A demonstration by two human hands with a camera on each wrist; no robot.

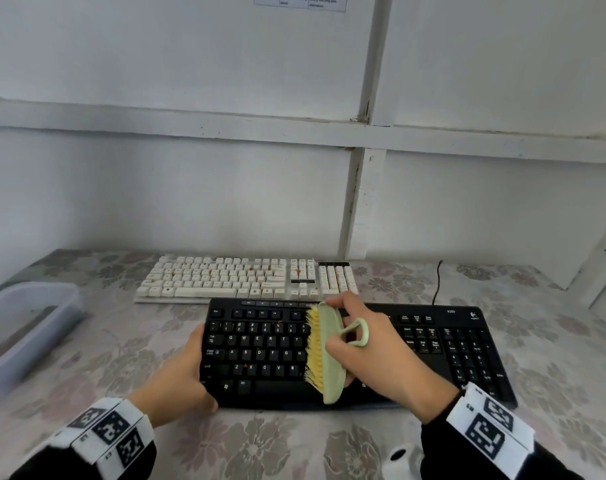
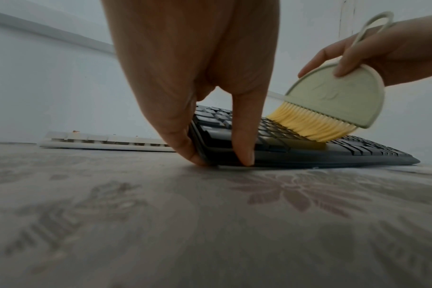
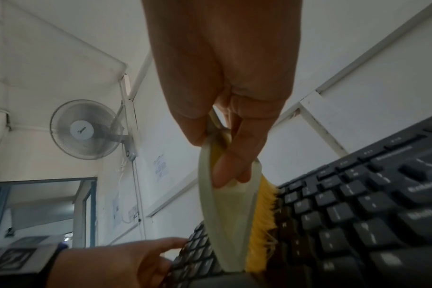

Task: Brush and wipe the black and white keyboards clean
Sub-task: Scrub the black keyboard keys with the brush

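Observation:
The black keyboard (image 1: pixel 266 351) lies on the flowered table in front of me. My left hand (image 1: pixel 187 368) grips its left edge, thumb on the front rim, fingers on the side (image 2: pixel 185 140). My right hand (image 1: pixel 367 344) holds a pale green brush (image 1: pixel 331 355) with yellow bristles (image 1: pixel 315 344) over the middle keys. The bristles (image 2: pixel 308 124) touch the black keyboard (image 2: pixel 358 150), with the brush (image 3: pixel 229 220) leaning over it. The white keyboard (image 1: pixel 246 277) with brown stains lies just behind; its front edge (image 2: pixel 106 144) shows in the left wrist view.
A grey plastic tub (image 1: pixel 24 327) stands at the table's left. A black cable (image 1: pixel 438 282) runs from the black keyboard toward the wall (image 1: pixel 190 185) close behind. A white object (image 1: pixel 403 460) sits at the near edge by my right wrist. A wall fan (image 3: pixel 85 129) hangs high up.

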